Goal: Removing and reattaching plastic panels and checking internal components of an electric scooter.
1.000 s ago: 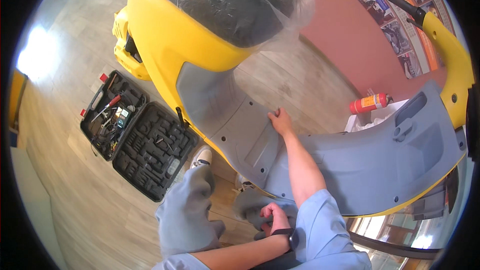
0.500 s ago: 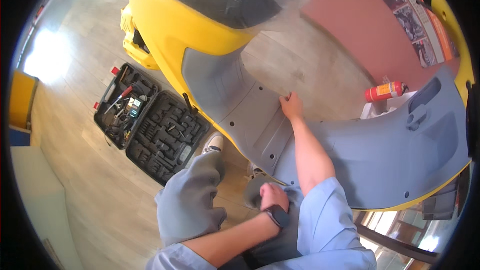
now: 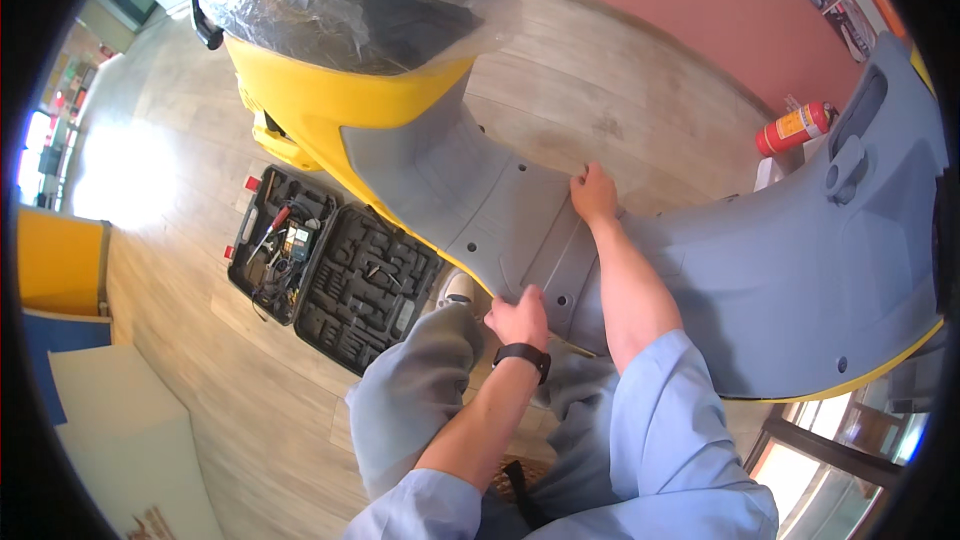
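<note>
A yellow scooter (image 3: 300, 80) stands across my view, with a grey plastic footboard panel (image 3: 543, 235) at its middle. My right hand (image 3: 596, 195) is closed over the panel's far edge, its fingertips partly hidden. At the near edge, my left hand (image 3: 519, 318) grips the same panel, with the fingers curled and some out of sight beneath it. Dark screw holes dot the footboard near both edges. To the right rises the grey inner leg shield (image 3: 760, 270). Clear plastic wrap covers the dark seat (image 3: 370, 10).
An open black tool case (image 3: 370, 285) lies on the wooden floor (image 3: 240, 380) to the left, with a red-handled screwdriver and a meter inside. A red fire extinguisher (image 3: 797, 129) is beyond the leg shield, near a reddish panel (image 3: 700, 10). My shoe (image 3: 457, 288) is beside the case.
My left hand has moved up and forward from my lap to the footboard's near edge. My right hand remains at the far edge. The whole view has shifted.
</note>
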Motion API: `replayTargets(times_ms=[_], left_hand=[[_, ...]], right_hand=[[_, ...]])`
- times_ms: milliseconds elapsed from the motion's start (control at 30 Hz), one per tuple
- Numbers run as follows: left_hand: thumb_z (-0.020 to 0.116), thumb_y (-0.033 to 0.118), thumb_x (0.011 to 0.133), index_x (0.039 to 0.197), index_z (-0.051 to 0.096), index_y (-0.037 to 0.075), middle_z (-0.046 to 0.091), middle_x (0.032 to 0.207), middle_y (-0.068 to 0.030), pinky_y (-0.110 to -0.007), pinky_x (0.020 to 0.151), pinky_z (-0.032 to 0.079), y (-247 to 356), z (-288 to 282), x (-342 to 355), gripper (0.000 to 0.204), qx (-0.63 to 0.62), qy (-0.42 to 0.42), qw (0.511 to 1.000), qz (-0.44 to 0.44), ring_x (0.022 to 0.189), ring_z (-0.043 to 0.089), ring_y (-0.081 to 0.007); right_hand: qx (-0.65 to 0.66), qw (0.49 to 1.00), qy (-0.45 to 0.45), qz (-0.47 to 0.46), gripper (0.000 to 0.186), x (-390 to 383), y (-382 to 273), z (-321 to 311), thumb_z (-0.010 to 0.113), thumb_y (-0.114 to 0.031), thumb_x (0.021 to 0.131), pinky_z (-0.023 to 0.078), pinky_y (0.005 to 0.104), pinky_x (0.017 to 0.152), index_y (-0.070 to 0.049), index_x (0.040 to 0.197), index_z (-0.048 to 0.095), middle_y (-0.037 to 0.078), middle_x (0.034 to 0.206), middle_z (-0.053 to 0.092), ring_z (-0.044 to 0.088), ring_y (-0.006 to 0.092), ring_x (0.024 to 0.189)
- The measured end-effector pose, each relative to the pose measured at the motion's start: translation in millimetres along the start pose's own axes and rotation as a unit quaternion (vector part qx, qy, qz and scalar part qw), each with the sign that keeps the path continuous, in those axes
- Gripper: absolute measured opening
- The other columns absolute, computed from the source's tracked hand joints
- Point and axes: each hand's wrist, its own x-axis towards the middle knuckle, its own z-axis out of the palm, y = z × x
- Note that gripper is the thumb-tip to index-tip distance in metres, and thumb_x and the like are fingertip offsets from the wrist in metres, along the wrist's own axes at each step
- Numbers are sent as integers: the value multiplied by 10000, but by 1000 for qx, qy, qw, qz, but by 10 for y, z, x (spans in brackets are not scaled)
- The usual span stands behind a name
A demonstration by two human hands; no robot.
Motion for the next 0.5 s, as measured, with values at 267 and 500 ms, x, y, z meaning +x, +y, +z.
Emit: replayTargets(times_ms=[267,500], left_hand=[[648,240,631,1010,575,-126,592,1018,-215,-353,846,433,114,-21,116,532,-204,-30,967,-152,919,558,-284],[647,223,635,938,594,-127,619,901,-166,-324,811,427,6,1,188,466,-269,7,951,-151,842,542,-232]], right_hand=[[18,1000,11,-18,165,50,78,27,575,-170,809,467,495,712,-24,883,549,198,841,642,608,405,829],[49,999,10,-12,148,71,53,72,563,-151,818,460,491,733,-21,886,548,213,846,633,597,412,849]])
